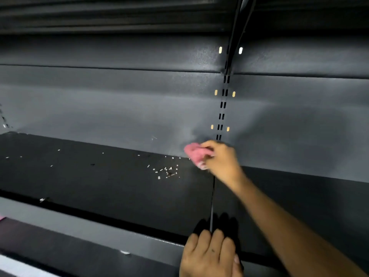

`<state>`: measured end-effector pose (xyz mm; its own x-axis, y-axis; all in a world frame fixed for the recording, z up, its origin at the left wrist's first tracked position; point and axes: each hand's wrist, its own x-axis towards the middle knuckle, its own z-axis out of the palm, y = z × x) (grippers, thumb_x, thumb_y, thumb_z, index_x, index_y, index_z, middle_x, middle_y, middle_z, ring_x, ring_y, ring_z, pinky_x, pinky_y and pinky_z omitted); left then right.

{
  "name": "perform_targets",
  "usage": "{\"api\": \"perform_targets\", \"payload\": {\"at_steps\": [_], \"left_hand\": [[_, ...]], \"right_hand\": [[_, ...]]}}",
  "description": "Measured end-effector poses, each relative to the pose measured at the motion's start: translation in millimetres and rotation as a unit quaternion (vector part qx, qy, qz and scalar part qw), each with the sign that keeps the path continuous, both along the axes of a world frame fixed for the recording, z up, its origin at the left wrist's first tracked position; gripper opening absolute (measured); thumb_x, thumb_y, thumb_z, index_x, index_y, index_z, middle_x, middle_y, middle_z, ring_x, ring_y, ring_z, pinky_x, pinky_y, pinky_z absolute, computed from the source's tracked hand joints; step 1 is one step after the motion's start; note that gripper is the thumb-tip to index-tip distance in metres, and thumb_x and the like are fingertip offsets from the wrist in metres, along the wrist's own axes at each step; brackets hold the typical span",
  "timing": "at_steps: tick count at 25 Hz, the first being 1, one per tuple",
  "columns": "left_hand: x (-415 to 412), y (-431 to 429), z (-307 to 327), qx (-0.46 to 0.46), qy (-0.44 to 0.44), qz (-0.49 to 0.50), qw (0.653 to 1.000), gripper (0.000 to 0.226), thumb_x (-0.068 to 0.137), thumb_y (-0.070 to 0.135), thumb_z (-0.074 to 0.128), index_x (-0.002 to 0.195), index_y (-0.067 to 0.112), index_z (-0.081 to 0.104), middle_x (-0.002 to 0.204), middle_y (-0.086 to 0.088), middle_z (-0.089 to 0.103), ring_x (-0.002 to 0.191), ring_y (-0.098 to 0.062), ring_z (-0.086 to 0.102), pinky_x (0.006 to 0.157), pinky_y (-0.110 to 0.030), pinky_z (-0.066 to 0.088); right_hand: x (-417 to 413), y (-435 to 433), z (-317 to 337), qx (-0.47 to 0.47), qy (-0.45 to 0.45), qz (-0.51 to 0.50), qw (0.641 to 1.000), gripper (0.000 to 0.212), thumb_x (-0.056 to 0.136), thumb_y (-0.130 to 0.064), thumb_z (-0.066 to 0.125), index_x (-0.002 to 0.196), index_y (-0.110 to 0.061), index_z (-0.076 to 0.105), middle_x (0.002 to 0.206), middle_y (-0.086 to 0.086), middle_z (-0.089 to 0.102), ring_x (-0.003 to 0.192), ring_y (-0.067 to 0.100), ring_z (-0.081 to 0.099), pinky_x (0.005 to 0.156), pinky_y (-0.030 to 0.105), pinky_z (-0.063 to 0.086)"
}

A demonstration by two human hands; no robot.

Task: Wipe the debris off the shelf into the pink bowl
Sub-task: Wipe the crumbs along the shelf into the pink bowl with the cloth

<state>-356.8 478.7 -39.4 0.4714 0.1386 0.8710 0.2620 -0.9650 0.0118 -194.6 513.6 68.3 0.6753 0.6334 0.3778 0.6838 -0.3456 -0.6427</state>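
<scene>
My right hand (221,160) reaches to the back of the dark shelf (99,182) and grips a crumpled pink cloth (194,153), pressed where the shelf meets the back wall. Just left of the cloth lies a cluster of small white and dark debris (165,171). More specks (52,165) are scattered toward the left. My left hand (209,254) rests on the shelf's front edge with fingers together, holding nothing I can see. A sliver of pink (1,217) shows at the far left edge; I cannot tell whether it is the pink bowl.
A slotted upright (221,110) runs up the grey back panel, and a seam (212,198) splits the shelf below it. Another shelf overhangs at the top. A lower shelf ledge (79,226) sits at the front, with a white scrap (124,252) on it.
</scene>
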Motion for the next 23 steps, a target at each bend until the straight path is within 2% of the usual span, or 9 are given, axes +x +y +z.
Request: {"api": "perform_targets", "payload": {"at_steps": [2, 4, 6, 8, 12, 16, 18, 20, 23], "left_hand": [[1.5, -0.4, -0.2, -0.003, -0.005, -0.011, 1.0, 0.024, 0.077, 0.03, 0.04, 0.057, 0.023, 0.051, 0.06, 0.0, 0.055, 0.05, -0.02, 0.043, 0.059, -0.029, 0.031], [1.5, -1.8, -3.6, -0.01, -0.009, -0.019, 1.0, 0.019, 0.073, 0.03, 0.043, 0.057, 0.022, 0.05, 0.06, 0.0, 0.055, 0.052, -0.02, 0.042, 0.057, -0.03, 0.031], [3.6, -2.5, -5.7, -0.017, -0.015, -0.017, 1.0, 0.027, 0.079, 0.029, 0.037, 0.057, 0.023, 0.05, 0.062, 0.0, 0.057, 0.053, -0.02, 0.042, 0.056, -0.03, 0.031], [5.1, -2.4, -4.6, -0.019, -0.02, -0.012, 1.0, 0.027, 0.079, 0.029, 0.036, 0.057, 0.022, 0.051, 0.062, -0.001, 0.056, 0.053, -0.02, 0.042, 0.057, -0.03, 0.03], [-1.8, -1.7, -2.7, -0.005, 0.003, -0.018, 1.0, 0.016, 0.071, 0.029, 0.045, 0.058, 0.02, 0.052, 0.059, -0.003, 0.049, 0.053, -0.024, 0.044, 0.056, -0.033, 0.029], [-6.7, -4.3, -0.3, -0.013, 0.015, -0.014, 1.0, 0.022, 0.076, 0.026, 0.043, 0.059, 0.018, 0.054, 0.06, -0.004, 0.048, 0.055, -0.023, 0.038, 0.059, -0.033, 0.027], [-8.7, -2.9, -1.9, -0.015, 0.037, -0.023, 0.999, 0.021, 0.075, 0.029, 0.044, 0.06, 0.019, 0.055, 0.061, -0.002, 0.051, 0.058, -0.021, 0.038, 0.062, -0.032, 0.027], [-9.2, -0.2, -1.4, -0.019, 0.045, -0.026, 0.998, 0.02, 0.072, 0.03, 0.046, 0.059, 0.019, 0.054, 0.06, -0.002, 0.05, 0.059, -0.02, 0.038, 0.062, -0.032, 0.027], [-8.8, -0.6, -5.3, 0.002, 0.015, -0.037, 0.999, 0.022, 0.075, 0.027, 0.047, 0.058, 0.018, 0.056, 0.059, -0.003, 0.051, 0.057, -0.022, 0.038, 0.06, -0.032, 0.028]], "right_hand": [[23.3, -45.8, 2.3, 0.008, 0.015, -0.064, 0.998, 0.028, 0.069, -0.004, 0.069, 0.096, -0.012, 0.069, 0.087, 0.006, 0.074, 0.079, 0.019, 0.069, 0.079, 0.032, 0.057], [49.0, -96.2, -4.6, -0.062, 0.021, -0.136, 0.989, 0.016, 0.072, -0.006, 0.066, 0.088, -0.007, 0.068, 0.089, 0.012, 0.074, 0.082, 0.027, 0.069, 0.079, 0.038, 0.055], [53.5, -130.2, -17.2, -0.239, 0.058, -0.14, 0.959, 0.022, 0.083, -0.017, 0.06, 0.104, -0.014, 0.066, 0.118, 0.014, 0.067, 0.105, 0.03, 0.063, 0.093, 0.04, 0.049], [43.8, -127.0, -28.6, -0.389, -0.017, -0.134, 0.911, 0.029, 0.093, -0.027, 0.046, 0.118, -0.023, 0.058, 0.137, 0.005, 0.053, 0.125, 0.027, 0.05, 0.105, 0.038, 0.035], [-5.4, -48.6, -35.9, -0.293, -0.083, -0.007, 0.952, 0.022, 0.086, -0.003, 0.042, 0.087, -0.017, 0.059, 0.099, 0.009, 0.062, 0.109, 0.029, 0.06, 0.096, 0.039, 0.045], [-52.2, 18.7, -28.2, -0.161, 0.048, 0.121, 0.978, 0.043, 0.081, 0.008, 0.055, 0.114, -0.016, 0.066, 0.119, 0.005, 0.069, 0.11, 0.021, 0.063, 0.101, 0.031, 0.047], [-61.4, 18.2, -22.1, -0.061, 0.07, 0.148, 0.985, 0.046, 0.076, 0.012, 0.055, 0.111, -0.015, 0.069, 0.112, 0.004, 0.072, 0.098, 0.012, 0.066, 0.084, 0.009, 0.05], [-46.7, -3.9, -15.6, 0.003, 0.057, 0.113, 0.992, 0.044, 0.072, 0.011, 0.059, 0.108, -0.013, 0.069, 0.106, 0.005, 0.074, 0.087, 0.007, 0.064, 0.073, 0.002, 0.048], [-15.1, -65.0, -4.1, -0.046, 0.053, 0.092, 0.993, 0.045, 0.071, 0.0, 0.069, 0.108, -0.026, 0.067, 0.098, -0.006, 0.071, 0.087, 0.004, 0.063, 0.063, 0.001, 0.045]]}}
